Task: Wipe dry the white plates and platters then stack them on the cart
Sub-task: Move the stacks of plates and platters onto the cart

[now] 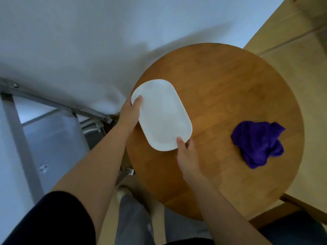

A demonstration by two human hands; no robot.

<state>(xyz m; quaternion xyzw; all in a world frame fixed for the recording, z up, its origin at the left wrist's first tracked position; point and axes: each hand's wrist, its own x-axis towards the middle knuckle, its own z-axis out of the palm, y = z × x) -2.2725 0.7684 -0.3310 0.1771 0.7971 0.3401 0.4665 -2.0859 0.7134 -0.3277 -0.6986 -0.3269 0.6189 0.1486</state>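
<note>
A white oblong platter [162,115] is held over the left part of a round wooden table [230,85]. My left hand [131,112] grips its far-left rim, thumb on top. My right hand [185,152] grips its near end, thumb on the rim and fingers underneath. A crumpled purple cloth [258,142] lies on the table to the right, apart from both hands. The metal cart frame [53,105] stands to the left, beside the table.
A white wall fills the upper left. A light wooden floor lies beyond the table at right. A wooden chair edge [292,206] shows at lower right. My legs and a shoe [123,193] are below the table's near edge.
</note>
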